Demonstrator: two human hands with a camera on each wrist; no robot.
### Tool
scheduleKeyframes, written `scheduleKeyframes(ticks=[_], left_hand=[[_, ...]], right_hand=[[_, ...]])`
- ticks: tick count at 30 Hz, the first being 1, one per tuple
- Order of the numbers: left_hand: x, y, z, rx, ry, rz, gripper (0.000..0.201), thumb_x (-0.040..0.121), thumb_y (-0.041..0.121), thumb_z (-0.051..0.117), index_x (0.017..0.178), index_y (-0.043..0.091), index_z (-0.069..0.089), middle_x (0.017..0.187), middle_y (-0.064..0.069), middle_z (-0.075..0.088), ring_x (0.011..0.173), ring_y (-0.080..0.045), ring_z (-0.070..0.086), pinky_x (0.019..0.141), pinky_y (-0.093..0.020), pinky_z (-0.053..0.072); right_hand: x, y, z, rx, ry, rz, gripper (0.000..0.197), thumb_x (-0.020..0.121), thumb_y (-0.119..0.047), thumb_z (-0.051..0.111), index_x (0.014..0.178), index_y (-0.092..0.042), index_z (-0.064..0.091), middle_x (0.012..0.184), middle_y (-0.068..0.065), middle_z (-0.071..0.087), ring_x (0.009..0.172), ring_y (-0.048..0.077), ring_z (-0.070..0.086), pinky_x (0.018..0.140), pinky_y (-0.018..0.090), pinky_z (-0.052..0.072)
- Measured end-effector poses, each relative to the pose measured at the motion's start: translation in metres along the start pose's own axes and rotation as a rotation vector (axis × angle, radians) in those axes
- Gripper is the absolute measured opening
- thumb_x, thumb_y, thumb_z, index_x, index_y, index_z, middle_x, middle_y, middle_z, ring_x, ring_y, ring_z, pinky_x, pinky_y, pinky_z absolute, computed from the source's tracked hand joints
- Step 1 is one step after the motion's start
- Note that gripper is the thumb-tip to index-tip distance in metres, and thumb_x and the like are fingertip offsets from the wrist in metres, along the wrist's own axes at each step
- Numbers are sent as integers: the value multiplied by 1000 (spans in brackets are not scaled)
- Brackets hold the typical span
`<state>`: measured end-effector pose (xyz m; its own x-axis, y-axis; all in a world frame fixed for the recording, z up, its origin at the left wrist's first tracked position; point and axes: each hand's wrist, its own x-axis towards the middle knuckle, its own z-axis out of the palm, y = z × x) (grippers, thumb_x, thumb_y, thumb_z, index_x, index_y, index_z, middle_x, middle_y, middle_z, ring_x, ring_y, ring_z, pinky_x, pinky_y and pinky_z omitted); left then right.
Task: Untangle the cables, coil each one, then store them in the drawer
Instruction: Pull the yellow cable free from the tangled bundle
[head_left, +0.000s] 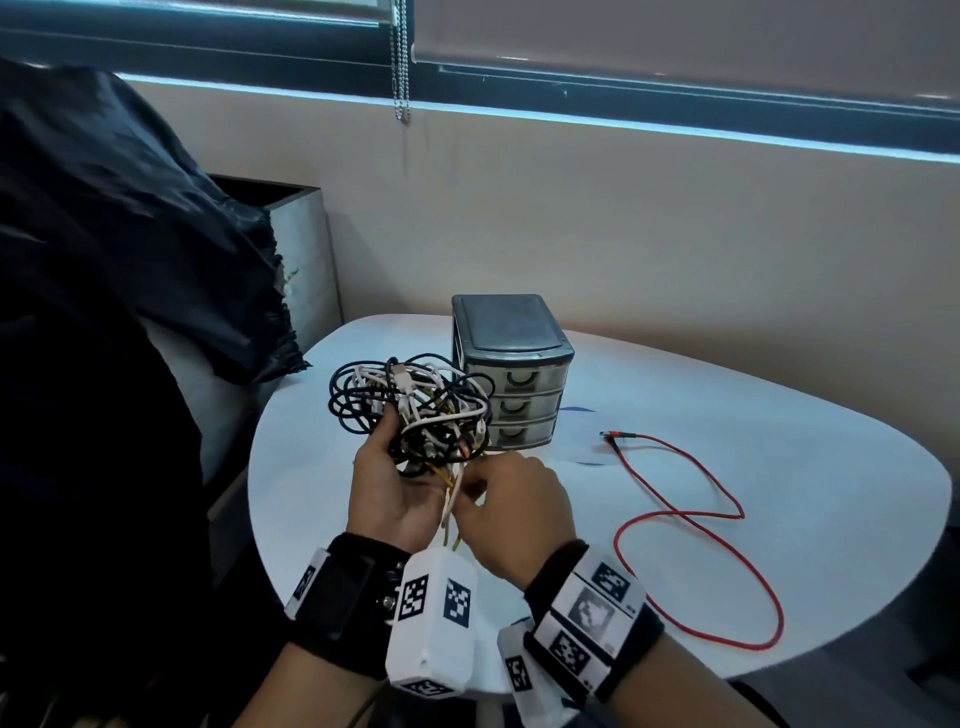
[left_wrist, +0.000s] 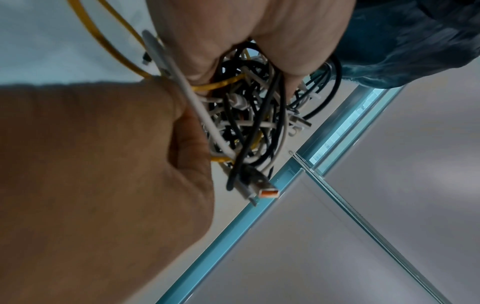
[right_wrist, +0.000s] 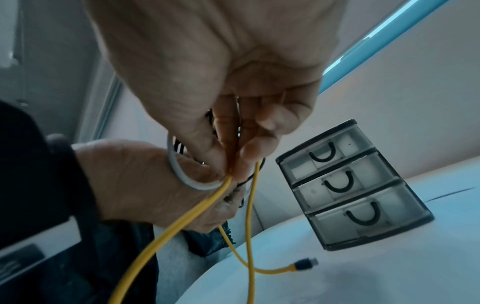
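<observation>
A tangle of black, white and yellow cables (head_left: 410, 405) sits in my left hand (head_left: 395, 467), whose fingers curl round it above the table. The left wrist view shows the same tangle (left_wrist: 249, 115) with an orange-tipped USB plug (left_wrist: 269, 193) hanging from it. My right hand (head_left: 467, 493) is close against the bundle's underside and pinches a yellow cable (right_wrist: 182, 222) between thumb and fingers (right_wrist: 249, 152). That cable's plug end (right_wrist: 303, 265) dangles just over the table. A grey three-drawer unit (head_left: 511, 374) stands behind the tangle, all drawers closed.
A red cable (head_left: 701, 519) lies loose in curves on the white oval table (head_left: 727, 415), right of the drawer unit. A dark cloth-covered object (head_left: 130, 234) is at the left. The wall and a window with blinds are behind.
</observation>
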<state>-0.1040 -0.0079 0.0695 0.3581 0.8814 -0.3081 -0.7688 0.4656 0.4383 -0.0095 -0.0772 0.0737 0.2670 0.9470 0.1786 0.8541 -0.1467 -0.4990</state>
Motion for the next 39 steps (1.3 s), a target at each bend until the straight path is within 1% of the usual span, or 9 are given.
scheduleKeyframes(ticks=[2, 6, 11, 15, 19, 23, 29, 34, 39], left_hand=[[2, 0, -2, 0, 44, 23, 31, 102, 33, 51, 113, 10, 69, 102, -8, 75, 95, -23, 72, 64, -28, 60], [8, 10, -5, -13, 81, 84, 19, 101, 27, 54, 99, 14, 67, 86, -3, 71, 67, -12, 69, 51, -21, 55], [17, 35, -16, -99, 151, 178, 18, 98, 25, 61, 92, 10, 69, 80, -7, 74, 93, -21, 69, 86, -37, 57], [22, 37, -13, -112, 117, 193, 19, 98, 25, 59, 96, 8, 67, 85, -10, 75, 100, -26, 69, 90, -43, 56], [26, 26, -8, 26, 52, 230, 27, 99, 25, 56, 118, 9, 65, 111, -9, 70, 101, -24, 68, 92, -40, 57], [29, 9, -12, 104, 79, 327, 57, 86, 18, 72, 135, -2, 51, 114, -12, 67, 90, -19, 66, 66, -27, 56], [33, 37, -9, -42, 187, 281, 17, 95, 28, 63, 101, 13, 68, 84, -2, 77, 91, -16, 70, 77, -30, 60], [35, 55, -21, -112, 295, 283, 21, 91, 31, 68, 89, 11, 66, 65, -3, 73, 81, -16, 68, 61, -27, 60], [35, 50, -20, -83, 240, 201, 31, 87, 35, 71, 107, 11, 66, 112, -9, 67, 96, -19, 68, 66, -29, 61]], right_hand=[[0, 1, -1, -30, -11, -8, 15, 82, -34, 58, 82, -23, 69, 84, -4, 71, 82, 22, 64, 65, 28, 45], [-5, 15, -19, -21, 52, 45, 16, 70, -36, 60, 73, -21, 61, 71, -5, 66, 74, 18, 61, 66, 28, 49], [-15, 52, -83, 36, 146, 172, 15, 62, -30, 70, 59, -21, 59, 54, -8, 60, 60, 15, 58, 62, 32, 51], [-26, 60, -108, 98, 128, 147, 10, 62, -23, 71, 58, -22, 61, 54, -7, 60, 54, 13, 57, 58, 33, 51], [-30, 48, -109, 312, 438, 12, 15, 67, -10, 72, 60, -18, 62, 55, -3, 59, 55, 14, 55, 53, 14, 41], [-18, 38, -103, 413, 735, -52, 14, 74, -6, 69, 68, -17, 63, 59, -5, 59, 61, 12, 57, 54, 11, 39], [-14, 61, -105, 565, 916, 36, 8, 73, -10, 66, 71, -17, 63, 63, -14, 63, 58, 4, 57, 54, 12, 41], [-15, 84, -99, 648, 710, 78, 3, 66, -17, 64, 65, -15, 62, 59, -3, 63, 55, 19, 58, 54, 19, 44], [-11, 84, -54, 619, 354, 66, 15, 70, -2, 72, 63, -11, 62, 60, 4, 62, 56, 12, 53, 55, 21, 45]])
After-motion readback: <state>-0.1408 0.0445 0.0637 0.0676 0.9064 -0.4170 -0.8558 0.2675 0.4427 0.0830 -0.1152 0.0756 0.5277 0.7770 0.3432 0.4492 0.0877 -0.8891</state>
